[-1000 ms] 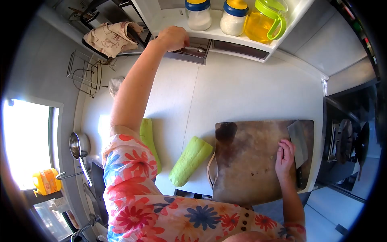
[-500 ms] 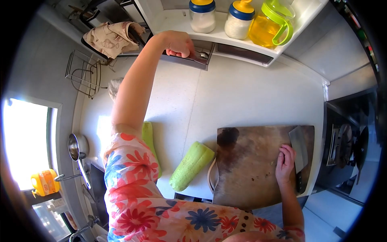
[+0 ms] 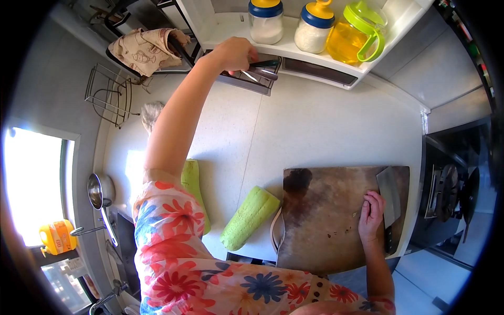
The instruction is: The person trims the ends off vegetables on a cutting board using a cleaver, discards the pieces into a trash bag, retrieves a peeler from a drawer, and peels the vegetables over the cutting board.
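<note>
Left hand (image 3: pixel 236 54) meets slender utensils (image 3: pixel 266 73) (grip unclear). Right hand (image 3: pixel 371 210), unclenched, rests near the right edge of the stained chopping board (image 3: pixel 320 210).

Two green gourds (image 3: pixel 250 218) lie near the front edge of the bench (image 3: pixel 331 126), with one cutting board (image 3: pixel 325 210) at its front right corner and one knife (image 3: pixel 389 195) along that board's right edge. The shelf (image 3: pixel 224 27) carries two lidded jars (image 3: pixel 266 26) and, near its right end, one green-lidded jug (image 3: pixel 345 42). One saucepan (image 3: pixel 101 190) is by the bench's left edge.

Kitchen, with cutting board (image 3: pixel 315 226), cleaver (image 3: pixel 389 191), saucepan (image 3: pixel 107 186)
</note>
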Available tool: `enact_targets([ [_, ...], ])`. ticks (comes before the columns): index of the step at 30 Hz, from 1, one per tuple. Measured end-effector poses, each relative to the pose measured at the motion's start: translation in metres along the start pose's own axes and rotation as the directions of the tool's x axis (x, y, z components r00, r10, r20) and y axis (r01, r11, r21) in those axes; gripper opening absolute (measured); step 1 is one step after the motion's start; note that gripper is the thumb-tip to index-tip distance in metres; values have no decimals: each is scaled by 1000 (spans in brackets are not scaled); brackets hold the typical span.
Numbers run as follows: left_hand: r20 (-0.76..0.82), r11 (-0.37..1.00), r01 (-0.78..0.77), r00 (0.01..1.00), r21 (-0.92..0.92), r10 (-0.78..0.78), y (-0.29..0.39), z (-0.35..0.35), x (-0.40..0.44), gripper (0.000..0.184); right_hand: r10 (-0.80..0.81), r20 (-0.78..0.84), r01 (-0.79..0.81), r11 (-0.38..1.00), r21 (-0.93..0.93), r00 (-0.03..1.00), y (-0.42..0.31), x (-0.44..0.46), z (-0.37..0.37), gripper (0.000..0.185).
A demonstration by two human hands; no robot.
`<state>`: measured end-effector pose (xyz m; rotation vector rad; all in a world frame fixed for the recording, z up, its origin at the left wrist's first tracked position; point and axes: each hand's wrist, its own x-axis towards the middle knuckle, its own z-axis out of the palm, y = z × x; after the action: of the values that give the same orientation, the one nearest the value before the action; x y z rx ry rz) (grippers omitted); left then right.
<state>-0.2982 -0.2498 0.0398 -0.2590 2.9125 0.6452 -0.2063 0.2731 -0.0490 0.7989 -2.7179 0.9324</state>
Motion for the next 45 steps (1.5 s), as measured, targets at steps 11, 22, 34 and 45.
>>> enact_targets([
  [11, 214, 956, 105, 962, 274, -167, -14, -17, -13, 24, -6, -1, 6, 1000, -4, 1000, 0, -1, 0, 11],
  [22, 417, 961, 190, 871, 203, -261, 7, -14, 3, 33, -10, -4, 10, 1000, -16, 1000, -1, 0, 0, 11],
  [34, 389, 907, 87, 883, 411, -261, 12, -5, 15, 33, -17, -2, 17, 1000, -4, 1000, 2, 0, 1, 10],
  [45, 343, 942, 98, 915, 320, -212, 7, -4, 9, 30, -11, -6, 11, 1000, -12, 1000, 0, 0, 0, 10],
])
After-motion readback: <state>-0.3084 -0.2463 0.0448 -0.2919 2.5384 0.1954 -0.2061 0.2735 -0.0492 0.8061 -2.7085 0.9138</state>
